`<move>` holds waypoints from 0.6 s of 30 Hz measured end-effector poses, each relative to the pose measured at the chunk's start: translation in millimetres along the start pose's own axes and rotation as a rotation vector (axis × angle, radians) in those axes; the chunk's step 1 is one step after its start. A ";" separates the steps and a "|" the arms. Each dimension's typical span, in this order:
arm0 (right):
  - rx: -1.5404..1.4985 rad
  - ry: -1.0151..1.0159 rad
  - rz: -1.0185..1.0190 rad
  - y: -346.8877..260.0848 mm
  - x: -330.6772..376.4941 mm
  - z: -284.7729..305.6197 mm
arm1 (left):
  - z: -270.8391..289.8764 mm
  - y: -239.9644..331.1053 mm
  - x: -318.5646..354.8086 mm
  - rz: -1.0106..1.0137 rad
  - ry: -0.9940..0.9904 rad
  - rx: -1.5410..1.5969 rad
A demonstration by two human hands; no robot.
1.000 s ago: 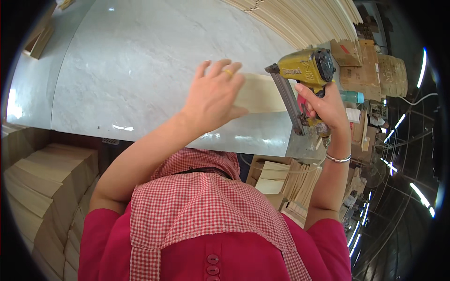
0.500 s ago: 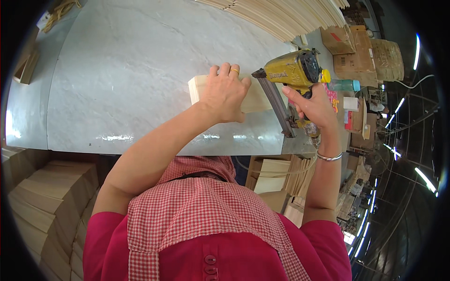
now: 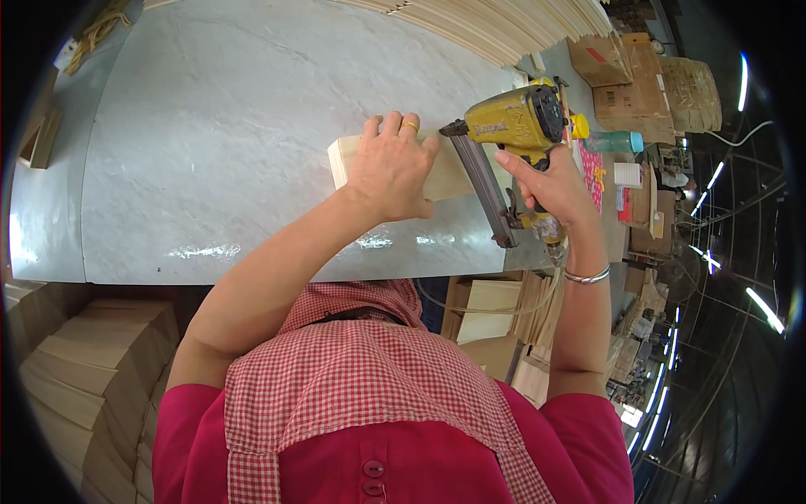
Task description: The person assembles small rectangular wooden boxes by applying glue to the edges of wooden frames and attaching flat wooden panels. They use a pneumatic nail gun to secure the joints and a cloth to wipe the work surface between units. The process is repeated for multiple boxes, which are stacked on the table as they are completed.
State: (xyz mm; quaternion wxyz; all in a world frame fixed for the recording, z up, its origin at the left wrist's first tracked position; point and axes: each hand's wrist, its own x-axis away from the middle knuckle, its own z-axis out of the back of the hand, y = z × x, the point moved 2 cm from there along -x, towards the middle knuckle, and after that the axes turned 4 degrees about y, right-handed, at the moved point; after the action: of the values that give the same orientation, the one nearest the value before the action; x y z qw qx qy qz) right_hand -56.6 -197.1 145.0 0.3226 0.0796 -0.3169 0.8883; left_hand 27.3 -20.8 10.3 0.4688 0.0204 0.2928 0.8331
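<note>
A pale wooden piece (image 3: 447, 178), shaped like a small box or thick board, lies on the grey marbled table. My left hand (image 3: 390, 168) grips it from above, fingers over its far edge and thumb on the near side. Layered edges show at its left end; the hand covers its middle. In my right hand (image 3: 556, 186) is a yellow and black nail gun (image 3: 508, 124), held by its handle. The gun's nose is at the far edge of the wood, just right of my left fingers. Its long dark magazine slants back toward me across the right end of the piece.
Long stacks of thin wood strips (image 3: 495, 25) line the far side of the table (image 3: 227, 151). Cardboard boxes (image 3: 634, 97) and a teal bottle (image 3: 613, 142) stand at the right. An air hose (image 3: 504, 311) hangs below the front edge, near stacked wood pieces (image 3: 101, 353).
My left hand and the wood have shifted slightly left. The nail gun has moved a little left with them, still in my right hand.
</note>
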 end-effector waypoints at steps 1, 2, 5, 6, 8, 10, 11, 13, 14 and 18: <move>-0.037 0.041 0.021 2.0 2.4 0.7 | 0.4 -0.4 0.7 -0.009 0.003 0.007; -0.074 0.082 0.042 7.2 6.3 1.3 | 0.6 -0.9 1.8 -0.018 0.006 0.015; -0.117 0.255 0.016 31.5 17.2 8.1 | 1.0 -4.5 5.7 -0.099 0.038 0.034; -0.119 0.322 -0.004 42.0 20.2 11.7 | -0.1 -5.5 6.3 -0.093 0.023 0.028; -0.109 0.394 -0.008 63.5 31.0 19.4 | 2.5 -6.0 5.6 -0.084 0.000 0.019; -0.105 0.438 0.041 107.3 42.2 28.7 | 18.4 -6.5 5.4 -0.012 -0.034 0.173; -0.141 0.393 0.007 132.9 45.7 30.0 | 27.3 -8.6 6.9 0.029 -0.052 0.246; 0.044 0.432 -0.051 183.1 50.7 26.5 | 39.6 -29.9 15.1 0.236 -0.113 0.740; 0.133 0.448 -0.070 204.6 50.5 23.2 | 50.4 -42.9 21.3 0.343 -0.131 0.982; 0.521 0.591 -0.189 274.8 53.9 0.4 | 89.4 -89.9 79.2 0.911 -0.010 1.665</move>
State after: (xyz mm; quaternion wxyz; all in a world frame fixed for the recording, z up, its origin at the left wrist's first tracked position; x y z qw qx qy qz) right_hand -270.1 -331.5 23.3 0.4490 -0.0712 0.0341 0.8900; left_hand 79.7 118.9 19.6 -0.0653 0.4641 0.7545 0.4594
